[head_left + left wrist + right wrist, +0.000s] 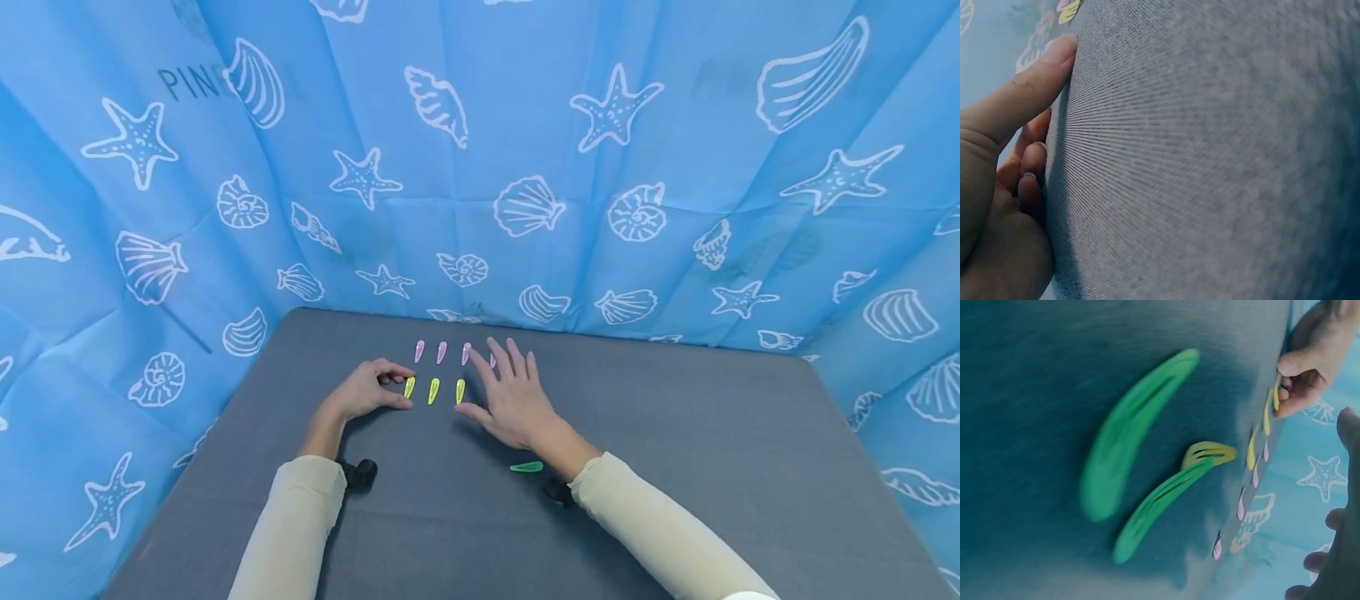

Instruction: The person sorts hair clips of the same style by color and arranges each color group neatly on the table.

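My left hand [367, 388] holds the leftmost yellow hair clip [409, 387] by its ends, between thumb and forefinger; the right wrist view shows this yellow clip [1277, 394] too. Two more yellow clips, a middle one [433, 391] and a right one [461, 392], continue the row. Spread over the table, my right hand [516, 407] has straight fingers, its thumb tip close to the right yellow clip. Behind lies a row of several pink clips [442, 352], one partly hidden by the right fingers. Beneath the right hand are two green clips [1138, 434] and another yellow clip [1207, 452].
A grey cloth-covered table [420, 533] carries everything. Behind and beside it hangs a blue curtain [480, 167] printed with white shells and starfish. In the head view, one green clip [527, 467] lies near the right wrist camera [557, 490].
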Motion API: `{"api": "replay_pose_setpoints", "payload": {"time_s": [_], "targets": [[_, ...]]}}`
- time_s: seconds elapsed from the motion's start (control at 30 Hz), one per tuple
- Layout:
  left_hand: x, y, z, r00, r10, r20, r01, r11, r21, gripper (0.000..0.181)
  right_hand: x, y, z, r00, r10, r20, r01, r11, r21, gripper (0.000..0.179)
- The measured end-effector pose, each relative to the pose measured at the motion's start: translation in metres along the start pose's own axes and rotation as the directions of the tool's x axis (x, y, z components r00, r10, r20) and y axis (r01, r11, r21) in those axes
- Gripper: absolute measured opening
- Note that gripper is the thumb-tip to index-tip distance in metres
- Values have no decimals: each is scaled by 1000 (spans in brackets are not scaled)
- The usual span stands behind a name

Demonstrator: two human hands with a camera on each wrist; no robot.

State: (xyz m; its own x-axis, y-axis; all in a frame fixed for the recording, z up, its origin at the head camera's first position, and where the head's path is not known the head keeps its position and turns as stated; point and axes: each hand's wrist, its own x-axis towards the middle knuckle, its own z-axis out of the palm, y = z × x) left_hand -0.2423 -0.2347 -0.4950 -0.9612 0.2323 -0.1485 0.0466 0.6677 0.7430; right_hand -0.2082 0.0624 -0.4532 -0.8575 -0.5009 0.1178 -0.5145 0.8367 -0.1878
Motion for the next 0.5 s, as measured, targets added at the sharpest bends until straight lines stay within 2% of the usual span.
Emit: {"api": "replay_pose_setpoints", "payload": {"time_s": [0.27, 0.5], "targets": [[0, 0, -1, 1000, 3, -1, -3, 1000, -4, 50, -21, 10, 4, 995, -98, -9, 96, 990, -106, 92], [1, 0, -1, 1000, 9, 3, -9, 1000, 2, 51, -33, 22, 5, 991, -133, -31, 131, 990, -56, 89]]}}
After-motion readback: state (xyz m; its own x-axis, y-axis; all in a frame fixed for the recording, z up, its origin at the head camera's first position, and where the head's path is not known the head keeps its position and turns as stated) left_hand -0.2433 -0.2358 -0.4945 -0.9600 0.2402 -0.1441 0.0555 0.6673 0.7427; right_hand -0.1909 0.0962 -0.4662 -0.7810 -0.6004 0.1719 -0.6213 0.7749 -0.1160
